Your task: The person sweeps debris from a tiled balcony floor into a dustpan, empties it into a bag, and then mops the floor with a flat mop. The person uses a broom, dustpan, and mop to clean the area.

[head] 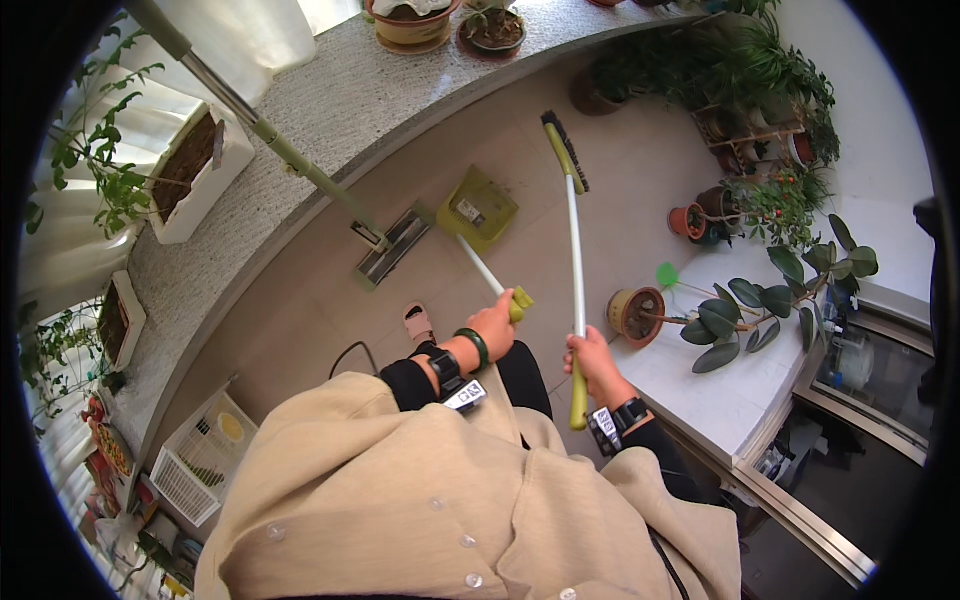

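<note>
My left hand (491, 330) is closed around the upper end of a green long-handled dustpan (489, 202), whose pan rests on the tiled floor. A label is on the pan, and small dark debris (517, 184) lies by its far edge. In my right hand (596, 360) is the white and green handle of a broom (575, 247). The broom's dark bristle head points away from me, to the right of the pan; whether it touches the floor I cannot tell. A green flat mop (394, 247) stands just left of the dustpan, its pole leaning over the stone ledge.
Flowerpots (415, 26) and planter boxes (199, 176) line the curved stone ledge (330, 97). To the right, a potted rubber plant (636, 315) leans over a white countertop (697, 375). More potted plants (720, 210) crowd the far right corner. A white crate (202, 457) stands lower left.
</note>
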Demonstrator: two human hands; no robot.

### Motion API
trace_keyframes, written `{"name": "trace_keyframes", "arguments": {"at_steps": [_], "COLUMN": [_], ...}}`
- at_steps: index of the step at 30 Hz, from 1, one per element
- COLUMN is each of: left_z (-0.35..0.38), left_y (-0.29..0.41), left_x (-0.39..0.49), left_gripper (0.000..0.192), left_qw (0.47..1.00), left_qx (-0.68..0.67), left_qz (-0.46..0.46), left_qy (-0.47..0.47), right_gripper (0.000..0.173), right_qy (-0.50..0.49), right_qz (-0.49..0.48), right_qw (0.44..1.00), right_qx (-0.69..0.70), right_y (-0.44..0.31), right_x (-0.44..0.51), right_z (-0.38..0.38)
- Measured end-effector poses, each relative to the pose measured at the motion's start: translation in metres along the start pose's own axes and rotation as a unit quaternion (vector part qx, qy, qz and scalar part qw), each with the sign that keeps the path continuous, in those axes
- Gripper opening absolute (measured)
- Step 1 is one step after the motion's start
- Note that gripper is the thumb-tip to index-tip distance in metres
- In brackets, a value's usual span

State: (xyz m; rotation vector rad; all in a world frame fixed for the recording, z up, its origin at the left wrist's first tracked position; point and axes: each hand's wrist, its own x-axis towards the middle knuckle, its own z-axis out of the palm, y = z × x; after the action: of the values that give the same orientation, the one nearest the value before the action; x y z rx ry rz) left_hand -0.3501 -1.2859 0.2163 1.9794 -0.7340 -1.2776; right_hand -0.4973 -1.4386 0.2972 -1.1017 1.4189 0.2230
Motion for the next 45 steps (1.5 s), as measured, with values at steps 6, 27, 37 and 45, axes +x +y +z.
{"name": "trace_keyframes", "arguments": {"at_steps": [6, 27, 37, 45], "left_z": [-0.033, -0.056, 0.005, 0.020], "left_y": [-0.009, 0.119, 0.080, 0.034], "left_x": [0.031, 0.055, 0.017, 0.052], "left_gripper": [0.068, 0.040, 0.042, 0.036], "left_qw": [0.967, 0.961, 0.962, 0.966], "left_qx": [-0.251, -0.161, -0.058, -0.042], "left_qz": [0.015, -0.052, -0.132, -0.109], "left_qy": [0.025, 0.217, 0.233, 0.233], "right_gripper": [0.008, 0.010, 0.013, 0.034], "right_qy": [-0.030, -0.178, -0.126, -0.144], "right_qz": [-0.008, 0.212, 0.057, 0.023], "right_qw": [0.998, 0.935, 0.989, 0.913], "right_qx": [0.062, 0.220, -0.044, -0.382], "right_y": [-0.013, -0.062, -0.091, -0.060], "right_x": [0.088, 0.289, 0.262, 0.325], "right_z": [-0.093, -0.060, -0.157, -0.126]}}
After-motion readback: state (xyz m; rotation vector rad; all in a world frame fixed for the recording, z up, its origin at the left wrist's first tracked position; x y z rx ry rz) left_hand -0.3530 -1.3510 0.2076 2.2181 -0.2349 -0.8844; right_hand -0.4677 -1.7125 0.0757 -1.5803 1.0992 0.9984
